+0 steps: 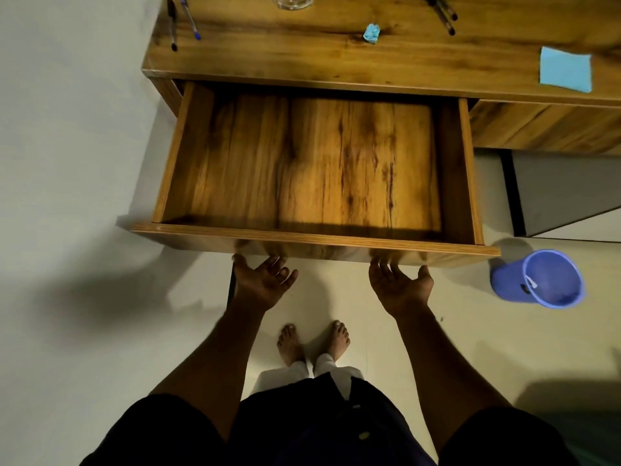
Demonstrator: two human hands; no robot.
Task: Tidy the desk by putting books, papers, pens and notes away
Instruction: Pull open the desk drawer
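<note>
Left hand (263, 280) and right hand (400, 285) lie palm-up, released; fingertips at the drawer (319, 241) front.

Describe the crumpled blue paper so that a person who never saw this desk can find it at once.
Look at the wooden desk top above the open drawer. Near its middle, right of the glass, lies a small blue paper ball. Unlike the flat blue square note far right, it is scrunched up.
</note>
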